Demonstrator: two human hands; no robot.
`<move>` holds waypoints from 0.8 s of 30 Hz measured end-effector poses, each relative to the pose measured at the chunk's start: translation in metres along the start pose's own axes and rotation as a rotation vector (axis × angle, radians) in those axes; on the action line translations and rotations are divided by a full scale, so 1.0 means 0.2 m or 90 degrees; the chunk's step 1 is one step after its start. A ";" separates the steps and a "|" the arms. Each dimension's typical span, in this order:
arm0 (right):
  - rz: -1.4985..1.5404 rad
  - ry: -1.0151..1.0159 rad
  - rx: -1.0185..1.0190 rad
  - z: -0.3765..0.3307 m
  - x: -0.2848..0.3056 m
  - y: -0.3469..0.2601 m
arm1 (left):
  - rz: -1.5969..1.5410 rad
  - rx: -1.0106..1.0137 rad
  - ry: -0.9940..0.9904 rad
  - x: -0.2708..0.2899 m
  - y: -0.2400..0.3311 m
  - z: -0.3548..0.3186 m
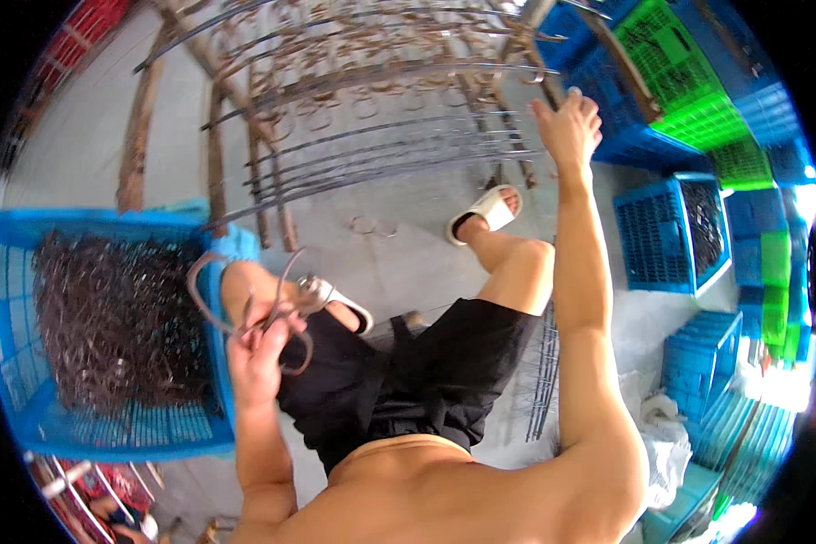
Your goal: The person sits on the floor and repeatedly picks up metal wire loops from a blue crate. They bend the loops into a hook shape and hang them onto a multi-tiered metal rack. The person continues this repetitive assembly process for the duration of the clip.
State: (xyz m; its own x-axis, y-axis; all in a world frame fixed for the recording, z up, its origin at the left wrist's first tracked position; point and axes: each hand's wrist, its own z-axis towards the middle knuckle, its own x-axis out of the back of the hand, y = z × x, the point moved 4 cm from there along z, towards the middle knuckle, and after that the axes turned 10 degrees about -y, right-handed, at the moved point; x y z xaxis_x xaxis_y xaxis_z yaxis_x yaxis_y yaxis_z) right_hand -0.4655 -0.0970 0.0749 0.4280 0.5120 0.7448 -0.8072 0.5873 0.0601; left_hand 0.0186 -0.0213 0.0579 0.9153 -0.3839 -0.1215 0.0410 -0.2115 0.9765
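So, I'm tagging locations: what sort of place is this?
Probably a workshop: a blue plastic crate of tangled dark strips, a brown wooden rack bearing thin grey rods, and stacked blue and green plastic crates.

Lettering — none legible anywhere.

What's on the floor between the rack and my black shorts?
The head view shows gray floor there, with thin loops lying on it and your white sandals to either side.

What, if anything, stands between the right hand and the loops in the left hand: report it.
Nothing visible does. The right hand is open near the rack; the left hand holds the loops.
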 end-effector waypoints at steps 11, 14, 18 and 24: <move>0.989 -0.602 0.536 -0.72 0.75 -0.69 | 0.073 -0.098 -0.261 -0.30 0.00 0.12; 1.079 -0.825 0.501 -0.72 0.70 -0.59 | -0.091 -0.114 -0.235 -0.31 -0.01 0.14; 1.269 -0.357 -0.176 -0.55 0.37 -0.25 | -0.128 -0.093 -0.114 -0.23 -0.11 0.18; 1.071 -0.042 -0.541 -0.58 -0.08 -0.16 | -0.153 -0.019 -0.144 -0.34 -0.10 0.17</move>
State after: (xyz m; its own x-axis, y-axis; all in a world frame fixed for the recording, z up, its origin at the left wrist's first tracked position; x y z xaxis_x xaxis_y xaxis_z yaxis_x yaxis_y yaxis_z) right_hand -0.3990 -0.0514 -0.0154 -0.5192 0.7972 -0.3081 0.0850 -0.3105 -0.9467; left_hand -0.0575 -0.0214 0.0400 0.7661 -0.5166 -0.3824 0.2603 -0.2945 0.9195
